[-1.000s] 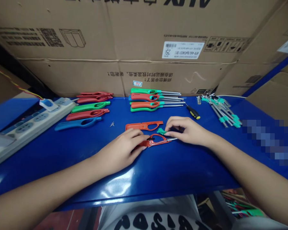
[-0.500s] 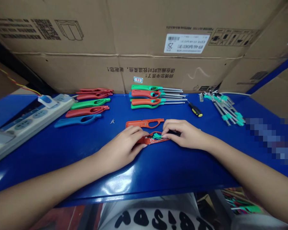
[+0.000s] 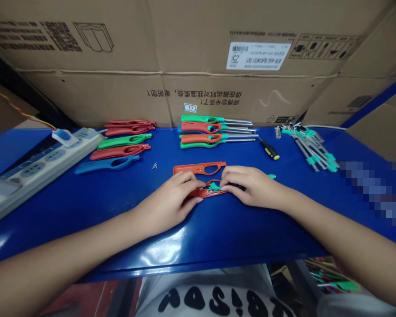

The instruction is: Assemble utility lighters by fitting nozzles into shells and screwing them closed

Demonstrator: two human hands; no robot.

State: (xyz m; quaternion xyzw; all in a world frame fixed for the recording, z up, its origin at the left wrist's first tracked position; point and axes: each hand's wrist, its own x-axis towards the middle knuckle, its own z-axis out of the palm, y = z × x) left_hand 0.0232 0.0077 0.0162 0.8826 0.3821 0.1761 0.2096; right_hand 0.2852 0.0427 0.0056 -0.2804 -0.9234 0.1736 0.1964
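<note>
An orange lighter shell half (image 3: pixel 208 190) lies on the blue table (image 3: pixel 86 198) between my hands. My left hand (image 3: pixel 171 199) presses down on its left end. My right hand (image 3: pixel 251 185) holds a small teal trigger piece (image 3: pixel 214 186) against the shell's middle, fingers pinched on it. A teal-tipped metal tube (image 3: pixel 271 176) pokes out from behind my right hand. A second orange shell half (image 3: pixel 200 168) lies just beyond, touching neither hand.
Finished lighters (image 3: pixel 214 132) with metal tubes lie stacked at the back centre. Empty shell halves (image 3: pixel 122 145) in red, green and blue lie back left. A screwdriver (image 3: pixel 268 149), a pile of teal-tipped tubes (image 3: pixel 312 147), a power strip (image 3: pixel 36 165), small screws (image 3: pixel 155 166) and cardboard boxes (image 3: pixel 191 57) surround them.
My right hand has brought the teal piece left and down onto the orange shell. My left hand stayed on the shell's end. The view shifted slightly.
</note>
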